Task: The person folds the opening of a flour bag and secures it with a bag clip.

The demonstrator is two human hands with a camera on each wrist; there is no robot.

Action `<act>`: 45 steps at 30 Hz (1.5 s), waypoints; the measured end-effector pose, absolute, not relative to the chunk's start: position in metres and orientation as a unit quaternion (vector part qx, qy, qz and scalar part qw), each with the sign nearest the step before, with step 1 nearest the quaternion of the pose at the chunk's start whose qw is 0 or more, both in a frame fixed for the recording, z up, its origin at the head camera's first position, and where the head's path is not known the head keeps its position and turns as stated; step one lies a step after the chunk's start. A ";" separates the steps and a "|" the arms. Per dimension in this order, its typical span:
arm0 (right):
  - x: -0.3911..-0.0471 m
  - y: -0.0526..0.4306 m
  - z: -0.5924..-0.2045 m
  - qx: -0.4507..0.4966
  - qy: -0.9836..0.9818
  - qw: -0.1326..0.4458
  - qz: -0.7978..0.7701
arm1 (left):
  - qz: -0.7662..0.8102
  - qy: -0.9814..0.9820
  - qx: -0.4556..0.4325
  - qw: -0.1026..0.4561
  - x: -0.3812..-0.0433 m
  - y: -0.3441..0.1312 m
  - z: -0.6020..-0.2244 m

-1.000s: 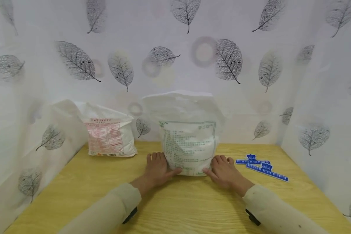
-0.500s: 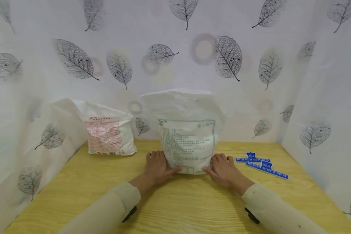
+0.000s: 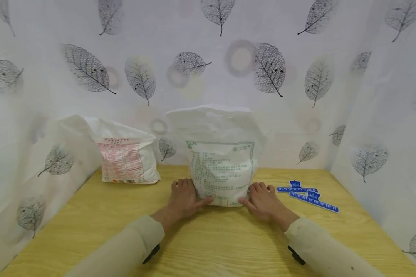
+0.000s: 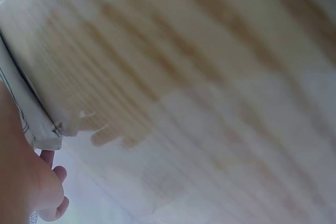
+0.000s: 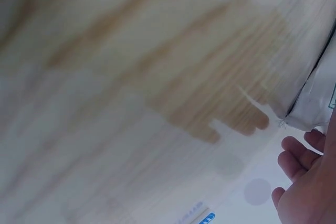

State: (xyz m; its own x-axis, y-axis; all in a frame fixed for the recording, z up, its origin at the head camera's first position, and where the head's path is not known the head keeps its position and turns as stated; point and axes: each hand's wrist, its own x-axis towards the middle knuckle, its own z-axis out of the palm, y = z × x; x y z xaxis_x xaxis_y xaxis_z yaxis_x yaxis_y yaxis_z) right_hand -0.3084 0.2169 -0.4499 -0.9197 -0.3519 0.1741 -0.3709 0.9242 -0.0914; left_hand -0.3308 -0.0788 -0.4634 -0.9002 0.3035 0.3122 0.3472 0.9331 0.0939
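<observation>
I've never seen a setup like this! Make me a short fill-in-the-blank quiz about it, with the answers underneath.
1. The middle bag between the left hand and the right hand has ____ printing.
2. Most of the printing on the far-left bag is ____.
3. The blue clips number ____ in all.
4. Of the two hands, the one nearer the blue clips is the person's ____ one.

Missing words: green; red; two; right.
</observation>
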 end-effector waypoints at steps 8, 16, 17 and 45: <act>-0.307 0.217 -0.447 0.180 -0.980 0.064 0.061 | -0.082 -0.972 -0.171 0.141 -0.328 -0.080 -0.461; -0.310 0.213 -0.440 0.174 -0.981 0.051 0.074 | -0.121 -0.973 -0.157 0.114 -0.328 -0.088 -0.452; -0.310 0.212 -0.440 0.176 -0.981 0.045 0.074 | -0.124 -0.975 -0.154 0.102 -0.328 -0.090 -0.451; -0.324 0.243 -0.347 0.178 -0.973 0.117 0.087 | -0.177 -0.946 -0.190 0.193 -0.341 -0.123 -0.331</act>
State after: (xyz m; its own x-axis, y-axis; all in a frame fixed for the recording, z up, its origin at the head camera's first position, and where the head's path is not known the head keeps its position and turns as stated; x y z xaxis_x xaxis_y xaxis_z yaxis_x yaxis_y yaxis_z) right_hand -0.3236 0.2426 -0.3468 -0.9092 -0.3258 0.2594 -0.3668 0.9214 -0.1282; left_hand -0.3407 -0.1234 -0.3310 -0.8528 0.2921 0.4329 0.4287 0.8650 0.2608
